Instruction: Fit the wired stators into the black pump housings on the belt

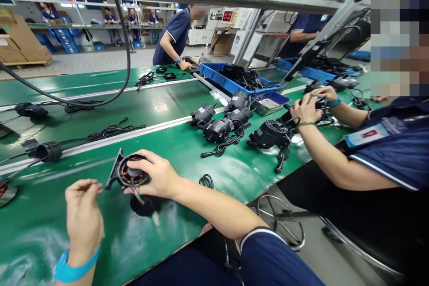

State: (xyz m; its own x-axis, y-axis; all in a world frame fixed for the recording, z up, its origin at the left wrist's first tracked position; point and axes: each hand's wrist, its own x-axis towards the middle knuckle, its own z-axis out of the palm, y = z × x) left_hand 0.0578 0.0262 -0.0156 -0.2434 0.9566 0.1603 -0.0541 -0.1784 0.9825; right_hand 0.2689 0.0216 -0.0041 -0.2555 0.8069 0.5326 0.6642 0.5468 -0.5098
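My right hand (162, 176) grips a motor stator (124, 173) with copper windings, seated in a black bracketed housing. Its thumb and fingers reach round the part, which is raised off the green bench top. Thin coloured wires (138, 197) hang down from it. Just below, a round black part (142, 207) rests on the bench. To the left of the stator, my left hand (83, 216) is held up, fingertips pinched together and apart from the housing. Whatever may be between those fingertips is too small to make out. A blue strap (76, 266) circles the left wrist.
Several black motor units (219, 129) with cables stand to the right. A blue tray (228, 81) of black parts and a smaller tray of screws (270, 103) lie beyond. A co-worker's hands (310, 107) handle a part at right. A black cable (125, 49) loops overhead.
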